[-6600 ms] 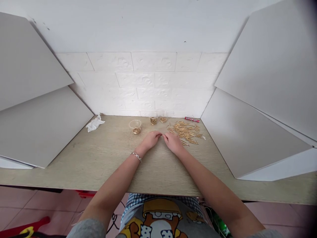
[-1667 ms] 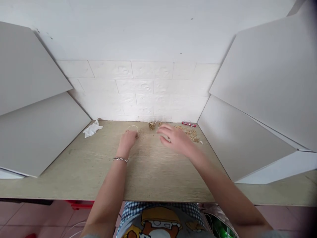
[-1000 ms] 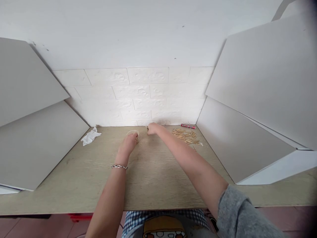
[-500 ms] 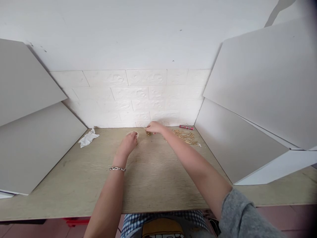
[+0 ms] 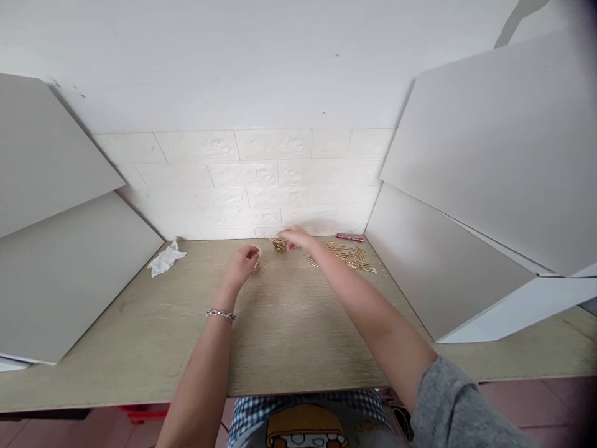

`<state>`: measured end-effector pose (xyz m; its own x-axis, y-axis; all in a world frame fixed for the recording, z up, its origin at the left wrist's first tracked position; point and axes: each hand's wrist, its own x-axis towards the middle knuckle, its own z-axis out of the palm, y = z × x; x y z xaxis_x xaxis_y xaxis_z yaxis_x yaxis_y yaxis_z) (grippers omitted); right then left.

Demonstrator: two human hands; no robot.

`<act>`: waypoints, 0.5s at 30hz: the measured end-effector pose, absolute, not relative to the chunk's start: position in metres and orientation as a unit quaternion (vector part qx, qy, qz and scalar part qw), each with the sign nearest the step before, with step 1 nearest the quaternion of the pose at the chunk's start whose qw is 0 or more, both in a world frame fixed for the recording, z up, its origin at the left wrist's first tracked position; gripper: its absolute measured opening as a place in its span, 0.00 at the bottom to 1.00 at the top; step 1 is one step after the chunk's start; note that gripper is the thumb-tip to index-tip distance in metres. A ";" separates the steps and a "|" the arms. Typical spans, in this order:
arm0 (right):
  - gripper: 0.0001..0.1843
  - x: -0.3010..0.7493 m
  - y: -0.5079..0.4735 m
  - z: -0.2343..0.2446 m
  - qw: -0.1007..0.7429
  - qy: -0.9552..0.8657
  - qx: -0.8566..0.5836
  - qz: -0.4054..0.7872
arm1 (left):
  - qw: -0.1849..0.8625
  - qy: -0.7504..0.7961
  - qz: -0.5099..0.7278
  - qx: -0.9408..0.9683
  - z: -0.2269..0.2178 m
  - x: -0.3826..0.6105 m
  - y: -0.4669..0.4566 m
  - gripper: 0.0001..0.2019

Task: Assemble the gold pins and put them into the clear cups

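Observation:
My left hand (image 5: 241,266) is closed, with its fingers curled at the top of a small container (image 5: 256,268) that shows gold below the fingertips and a pale rim. Most of that container is hidden by the hand. Slightly farther back and to the right stands a small cup-like container (image 5: 279,246) full of gold pieces. My right hand (image 5: 296,238) is at its right side, fingers stretched toward the rim and thumb apart; nothing shows between them. Loose thin gold sticks (image 5: 347,256) lie spread on the table to the right, partly behind my right forearm.
A red pen-like stick (image 5: 349,238) lies by the back wall at the right. A crumpled white tissue (image 5: 166,259) is at the back left of the wooden table (image 5: 298,336). Grey-white panels (image 5: 84,274) stand on the left and matching panels (image 5: 448,267) on the right.
My right hand has drawn slightly to the right, so more of the gold-filled container shows. My left fingers have shifted a little, uncovering gold beneath them.

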<state>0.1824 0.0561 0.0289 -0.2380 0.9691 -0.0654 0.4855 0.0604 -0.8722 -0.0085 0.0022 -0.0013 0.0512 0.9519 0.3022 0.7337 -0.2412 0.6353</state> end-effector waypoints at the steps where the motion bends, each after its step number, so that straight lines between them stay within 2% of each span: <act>1: 0.07 0.183 0.056 0.028 0.292 -0.665 -0.542 0.424 | 0.160 0.597 0.350 0.704 -0.002 -0.008 0.003 0.09; 9: 0.08 0.183 0.052 0.025 0.275 -0.646 -0.521 0.486 | 0.170 0.601 0.355 0.696 -0.002 -0.007 0.003 0.08; 15: 0.07 0.181 0.053 0.026 0.244 -0.673 -0.546 0.435 | 0.183 0.604 0.378 0.677 -0.004 -0.006 0.004 0.08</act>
<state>0.1813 0.0527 0.0262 -0.2836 0.9477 -0.1465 0.5224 0.0246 -0.8523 -0.0064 0.0045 -0.0041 -0.0152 0.9563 0.2921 0.6796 -0.2044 0.7046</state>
